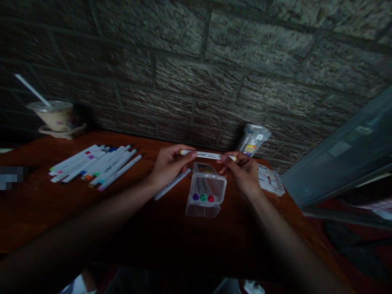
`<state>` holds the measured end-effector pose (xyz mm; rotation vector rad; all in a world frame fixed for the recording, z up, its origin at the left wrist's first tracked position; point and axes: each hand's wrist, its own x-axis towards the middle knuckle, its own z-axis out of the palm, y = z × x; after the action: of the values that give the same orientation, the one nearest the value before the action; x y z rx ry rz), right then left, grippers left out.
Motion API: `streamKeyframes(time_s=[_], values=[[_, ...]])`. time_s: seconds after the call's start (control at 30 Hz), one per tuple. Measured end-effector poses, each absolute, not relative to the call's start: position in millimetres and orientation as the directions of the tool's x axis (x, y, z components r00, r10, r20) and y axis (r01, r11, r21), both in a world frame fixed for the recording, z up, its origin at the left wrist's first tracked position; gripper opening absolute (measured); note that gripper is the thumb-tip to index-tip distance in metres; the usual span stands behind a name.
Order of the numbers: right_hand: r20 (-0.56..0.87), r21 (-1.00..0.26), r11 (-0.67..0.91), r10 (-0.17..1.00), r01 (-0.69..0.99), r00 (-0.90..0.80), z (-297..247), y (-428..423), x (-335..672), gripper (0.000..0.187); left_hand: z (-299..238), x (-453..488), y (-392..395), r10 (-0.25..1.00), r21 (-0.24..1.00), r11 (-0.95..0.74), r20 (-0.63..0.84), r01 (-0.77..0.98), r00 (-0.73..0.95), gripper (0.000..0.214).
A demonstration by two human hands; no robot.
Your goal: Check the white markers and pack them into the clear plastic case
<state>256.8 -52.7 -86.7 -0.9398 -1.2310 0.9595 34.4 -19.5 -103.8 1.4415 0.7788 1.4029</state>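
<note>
While both hands meet at the middle of the frame, the left hand (169, 164) pinches one end of a white marker (208, 155) and the right hand (241, 171) pinches the other end. The marker lies level, just above a clear plastic box (206, 196) with three markers inside. More markers (94, 165) lie at the left on the wooden table (153, 228).

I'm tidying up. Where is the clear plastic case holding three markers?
In the head view, the clear plastic case lies centrally, just below the left hand and right hand, with a loose white marker to its left.
</note>
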Motion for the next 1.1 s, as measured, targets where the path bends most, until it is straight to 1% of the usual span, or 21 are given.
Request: streamKeyframes(time_s=[0.33, 0.77, 0.93, 1.1], values=[[0.309, -0.941, 0.320, 0.945, -0.111, 0.105, -87.2, -51.2, 258.2, 0.024, -101.8, 35.0, -18.8, 0.912, 0.918, -0.336, 0.373, -0.211, 0.169, 0.016], [0.334, -0.926, 0.345, 0.938, -0.157, 0.089, -87.1, -50.4, 259.3, 0.023, -102.4, 34.7, -17.9, 0.936, 0.893, -0.238, 0.316, -0.382, 0.158, 0.023], [0.306, -0.921, 0.315, 0.949, -0.229, 0.074, -84.9, -51.4, 259.6, 0.023, -99.4, 34.6, -18.7, 0.943, 0.878, -0.196, 0.291, -0.437, 0.163, 0.024], [0.283, -0.926, 0.290, 0.957, -0.243, 0.067, -84.1, -52.2, 261.3, 0.025, -95.8, 34.3, -20.4, 0.951, 0.873, -0.166, 0.265, -0.459, 0.159, 0.023]])
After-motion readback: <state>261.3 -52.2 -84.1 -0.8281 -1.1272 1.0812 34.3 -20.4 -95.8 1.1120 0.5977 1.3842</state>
